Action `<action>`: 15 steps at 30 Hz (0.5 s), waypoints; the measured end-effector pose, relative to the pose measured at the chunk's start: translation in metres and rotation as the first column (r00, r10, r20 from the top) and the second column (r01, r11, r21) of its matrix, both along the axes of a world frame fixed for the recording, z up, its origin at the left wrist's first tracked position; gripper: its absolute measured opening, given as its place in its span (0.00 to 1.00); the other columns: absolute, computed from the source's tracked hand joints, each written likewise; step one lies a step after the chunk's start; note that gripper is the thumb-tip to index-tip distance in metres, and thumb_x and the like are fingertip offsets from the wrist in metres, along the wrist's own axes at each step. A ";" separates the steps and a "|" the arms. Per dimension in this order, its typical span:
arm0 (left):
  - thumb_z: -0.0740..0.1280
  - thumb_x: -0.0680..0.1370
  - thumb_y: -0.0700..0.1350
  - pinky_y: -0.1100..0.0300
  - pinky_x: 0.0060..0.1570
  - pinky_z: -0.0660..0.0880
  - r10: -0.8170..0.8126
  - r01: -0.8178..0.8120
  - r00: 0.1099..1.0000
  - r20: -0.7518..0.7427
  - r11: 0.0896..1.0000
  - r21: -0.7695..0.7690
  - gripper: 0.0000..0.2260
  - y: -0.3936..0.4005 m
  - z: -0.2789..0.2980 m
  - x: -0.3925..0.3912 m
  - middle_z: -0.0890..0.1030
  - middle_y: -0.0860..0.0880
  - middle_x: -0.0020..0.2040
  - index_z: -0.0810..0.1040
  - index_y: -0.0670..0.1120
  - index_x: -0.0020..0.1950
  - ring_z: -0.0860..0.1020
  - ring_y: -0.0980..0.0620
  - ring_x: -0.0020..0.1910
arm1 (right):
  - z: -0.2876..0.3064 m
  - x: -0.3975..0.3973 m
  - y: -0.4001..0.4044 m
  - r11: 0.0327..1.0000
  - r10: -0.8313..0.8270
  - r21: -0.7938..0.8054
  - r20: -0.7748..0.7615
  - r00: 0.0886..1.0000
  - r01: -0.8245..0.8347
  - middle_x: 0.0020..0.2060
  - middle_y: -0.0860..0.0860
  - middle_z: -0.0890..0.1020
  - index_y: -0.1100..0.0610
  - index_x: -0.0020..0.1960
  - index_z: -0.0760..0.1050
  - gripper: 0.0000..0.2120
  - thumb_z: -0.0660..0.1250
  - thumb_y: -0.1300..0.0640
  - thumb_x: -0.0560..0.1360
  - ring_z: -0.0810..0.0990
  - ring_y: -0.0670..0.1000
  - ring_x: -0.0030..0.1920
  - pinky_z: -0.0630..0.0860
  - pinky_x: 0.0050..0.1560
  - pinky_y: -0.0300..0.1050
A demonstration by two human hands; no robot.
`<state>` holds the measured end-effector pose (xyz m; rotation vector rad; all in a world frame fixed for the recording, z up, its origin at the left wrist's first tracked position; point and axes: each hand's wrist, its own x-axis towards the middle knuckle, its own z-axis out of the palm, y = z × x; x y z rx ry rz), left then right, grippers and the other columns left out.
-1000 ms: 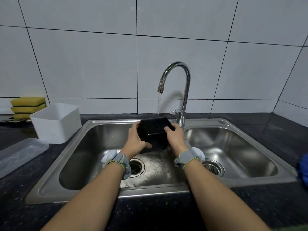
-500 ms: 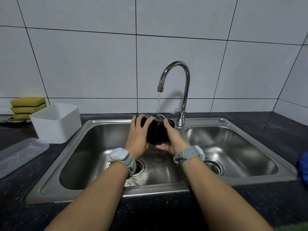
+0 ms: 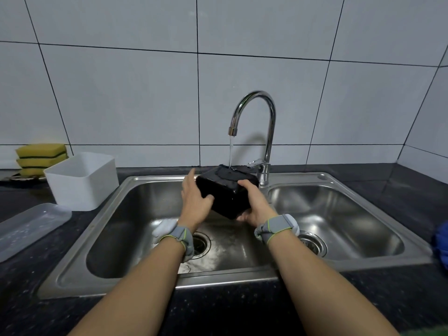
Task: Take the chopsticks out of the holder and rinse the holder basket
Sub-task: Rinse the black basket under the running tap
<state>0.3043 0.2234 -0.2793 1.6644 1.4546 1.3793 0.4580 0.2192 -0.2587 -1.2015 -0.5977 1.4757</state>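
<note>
The black holder basket [image 3: 226, 190] is held over the left sink basin [image 3: 135, 214], under the running tap [image 3: 257, 122]. A thin stream of water lands on its upper face. My left hand [image 3: 195, 202] grips the basket's left side, thumb across the front. My right hand [image 3: 254, 204] holds its right side and cups it from below. Both wrists wear grey bands. No chopsticks are in view.
A white plastic tub [image 3: 82, 180] stands on the dark counter left of the sink, with yellow sponges [image 3: 41, 156] stacked behind it. A clear lid [image 3: 29, 226] lies at the far left. The right basin [image 3: 334, 214] holds nothing; a blue object [image 3: 441, 246] shows at the right edge.
I have turned the basket in my hands under the stream. My left hand shifted from over the basket's front to its left side; my right hand now supports it from below.
</note>
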 end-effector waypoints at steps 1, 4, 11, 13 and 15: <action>0.66 0.74 0.33 0.57 0.73 0.59 -0.028 0.043 0.984 0.176 0.996 -0.079 0.35 0.003 -0.001 -0.002 0.63 0.43 0.75 0.57 0.44 0.78 0.62 0.45 0.74 | -0.001 0.000 0.000 1.000 -0.002 0.000 0.015 1.000 0.002 0.60 0.59 0.80 0.57 0.67 0.71 0.29 0.72 0.49 0.69 0.81 0.61 0.57 0.75 0.57 0.67; 0.65 0.76 0.32 0.58 0.57 0.71 -0.017 0.090 0.921 0.389 0.982 -0.168 0.21 0.012 -0.003 -0.008 0.77 0.42 0.61 0.71 0.41 0.68 0.74 0.41 0.65 | -0.003 -0.003 0.001 1.000 -0.010 0.015 0.032 0.999 0.010 0.61 0.59 0.79 0.57 0.69 0.68 0.32 0.73 0.49 0.68 0.82 0.61 0.57 0.77 0.53 0.67; 0.67 0.77 0.38 0.50 0.60 0.76 -0.026 0.073 0.944 0.330 0.989 -0.130 0.19 0.016 -0.006 -0.011 0.77 0.43 0.61 0.73 0.50 0.67 0.77 0.42 0.61 | -0.004 -0.004 0.007 0.997 -0.067 0.057 0.121 0.990 0.060 0.58 0.57 0.79 0.57 0.68 0.66 0.30 0.70 0.46 0.72 0.81 0.59 0.53 0.81 0.43 0.58; 0.68 0.77 0.40 0.45 0.67 0.72 -0.025 0.057 0.965 0.262 0.992 -0.116 0.21 0.017 -0.008 -0.013 0.73 0.40 0.65 0.72 0.51 0.69 0.75 0.42 0.62 | -0.005 -0.006 0.007 0.999 -0.020 0.045 0.200 0.979 0.011 0.57 0.56 0.77 0.55 0.69 0.66 0.27 0.66 0.44 0.75 0.79 0.59 0.52 0.78 0.41 0.53; 0.68 0.76 0.40 0.48 0.68 0.70 -0.024 0.047 0.977 0.213 0.994 -0.100 0.22 0.016 -0.008 -0.013 0.71 0.41 0.65 0.71 0.53 0.70 0.74 0.45 0.61 | -0.006 -0.007 0.007 0.999 0.020 0.036 0.253 0.967 -0.030 0.62 0.55 0.76 0.51 0.71 0.65 0.25 0.63 0.43 0.77 0.77 0.60 0.55 0.76 0.42 0.52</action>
